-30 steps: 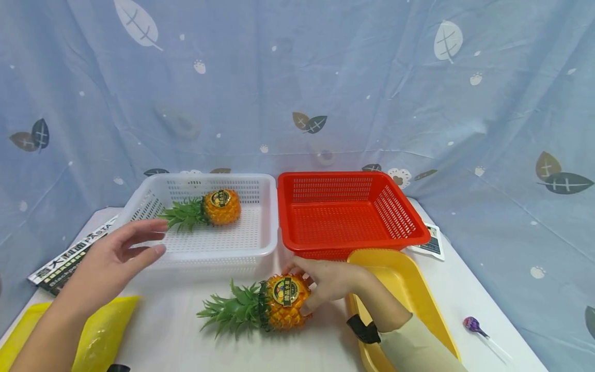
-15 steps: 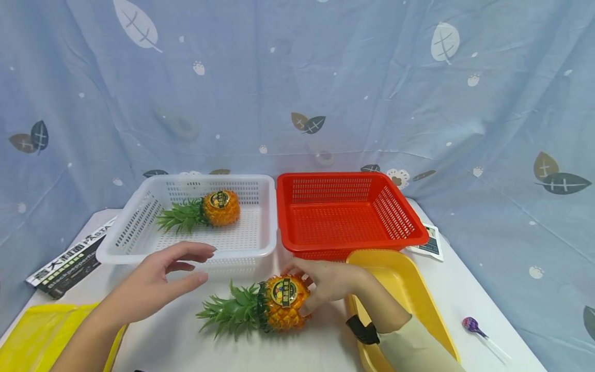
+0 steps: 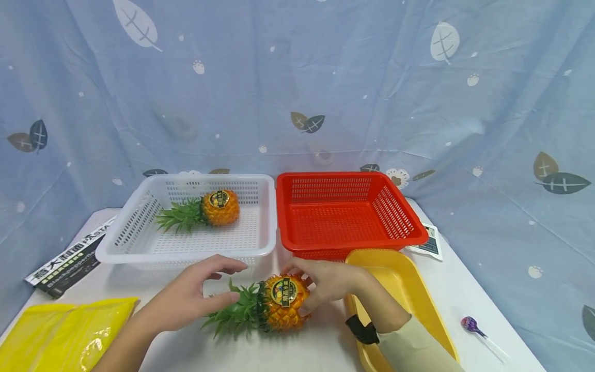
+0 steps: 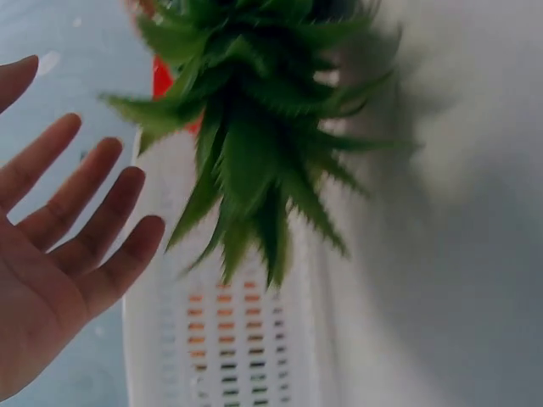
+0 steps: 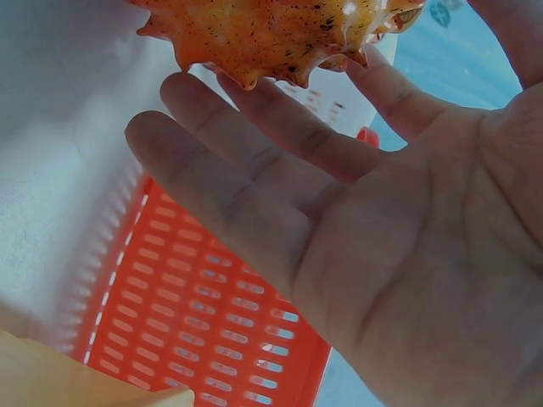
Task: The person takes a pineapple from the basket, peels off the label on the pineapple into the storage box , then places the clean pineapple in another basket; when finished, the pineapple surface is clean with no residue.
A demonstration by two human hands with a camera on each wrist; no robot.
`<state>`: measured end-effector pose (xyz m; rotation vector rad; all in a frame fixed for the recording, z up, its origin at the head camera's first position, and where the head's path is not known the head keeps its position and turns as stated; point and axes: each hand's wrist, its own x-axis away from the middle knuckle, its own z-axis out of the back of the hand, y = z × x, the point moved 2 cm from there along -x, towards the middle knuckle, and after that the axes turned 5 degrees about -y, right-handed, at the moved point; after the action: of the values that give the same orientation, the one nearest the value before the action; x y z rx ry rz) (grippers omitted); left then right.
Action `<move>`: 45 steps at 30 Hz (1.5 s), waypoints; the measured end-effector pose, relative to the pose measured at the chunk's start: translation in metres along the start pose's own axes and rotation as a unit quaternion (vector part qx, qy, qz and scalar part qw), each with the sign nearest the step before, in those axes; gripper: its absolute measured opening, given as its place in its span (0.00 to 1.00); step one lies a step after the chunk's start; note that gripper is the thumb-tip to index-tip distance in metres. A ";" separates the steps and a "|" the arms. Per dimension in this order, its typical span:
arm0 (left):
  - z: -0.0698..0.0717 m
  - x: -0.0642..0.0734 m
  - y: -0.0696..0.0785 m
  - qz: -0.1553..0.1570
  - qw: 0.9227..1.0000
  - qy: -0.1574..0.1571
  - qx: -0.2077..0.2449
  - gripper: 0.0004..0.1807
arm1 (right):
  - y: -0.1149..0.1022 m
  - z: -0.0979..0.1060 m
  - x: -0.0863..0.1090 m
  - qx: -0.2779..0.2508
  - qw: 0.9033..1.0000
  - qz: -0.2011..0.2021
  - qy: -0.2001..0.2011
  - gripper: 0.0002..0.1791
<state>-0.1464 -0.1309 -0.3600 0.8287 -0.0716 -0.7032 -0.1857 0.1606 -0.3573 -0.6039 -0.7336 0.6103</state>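
A pineapple (image 3: 284, 297) lies on its side on the white table in the head view, green crown to the left and label up. My right hand (image 3: 325, 281) grips its rounded base end, fingers at the far side and thumb at the near side. The right wrist view shows several fingers of that hand (image 5: 339, 195) stretched along the spiky orange skin. Beside the leafy crown (image 4: 254, 127), my left hand (image 3: 188, 294) hovers with fingers spread and holds nothing. Whether its thumb touches the leaves I cannot tell.
Behind stand a white basket (image 3: 186, 258) with another pineapple (image 3: 220, 207) in it and a red basket (image 3: 344, 245). A yellow tray (image 3: 418, 294) sits under my right forearm. At left lie a yellow packet (image 3: 69, 330) and a pasta box (image 3: 69, 263); right, a lollipop (image 3: 470, 324).
My left hand has moved right and toward me, from over the white basket's left side to the crown of the near pineapple. My right hand and that pineapple have stayed put.
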 end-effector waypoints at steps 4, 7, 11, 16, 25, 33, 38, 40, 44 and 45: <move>-0.011 -0.003 0.002 0.019 1.000 -0.015 -0.003 0.24 | -0.001 0.000 -0.002 -0.001 1.000 0.003 -0.004 0.37; -0.019 -0.004 0.003 0.032 0.999 -0.022 -0.007 0.26 | -0.002 0.001 -0.003 0.000 1.000 0.006 -0.003 0.37; -0.027 -0.008 0.005 0.045 0.999 -0.017 -0.024 0.29 | -0.001 0.000 -0.002 0.000 1.000 0.008 0.000 0.36; -0.035 -0.014 0.008 0.053 0.997 -0.010 -0.047 0.33 | 0.000 -0.001 0.000 -0.006 1.000 0.011 0.000 0.37; -0.046 -0.022 0.010 0.044 0.996 -0.027 -0.076 0.37 | -0.002 -0.001 0.003 0.010 1.000 0.007 0.009 0.37; -0.054 -0.023 0.010 0.019 0.993 -0.028 -0.112 0.34 | -0.005 -0.001 0.006 0.030 0.999 0.011 0.013 0.37; -0.058 -0.024 0.009 0.026 0.992 -0.038 -0.117 0.31 | -0.004 0.002 0.011 0.037 0.998 0.025 0.038 0.37; -0.058 -0.025 0.009 0.034 0.992 -0.037 -0.116 0.30 | -0.005 0.004 0.012 0.037 0.996 0.034 0.068 0.32; -0.058 -0.025 0.008 0.029 0.992 -0.030 -0.120 0.29 | -0.009 0.007 0.011 0.038 0.990 0.054 0.123 0.20; -0.058 -0.025 0.008 0.027 0.992 -0.028 -0.121 0.29 | -0.009 0.007 0.010 0.040 0.989 0.058 0.127 0.18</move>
<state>-0.1430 -0.0741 -0.3896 0.5718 -0.0579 -0.6684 -0.1823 0.1635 -0.3422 -0.6399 -0.4352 0.6523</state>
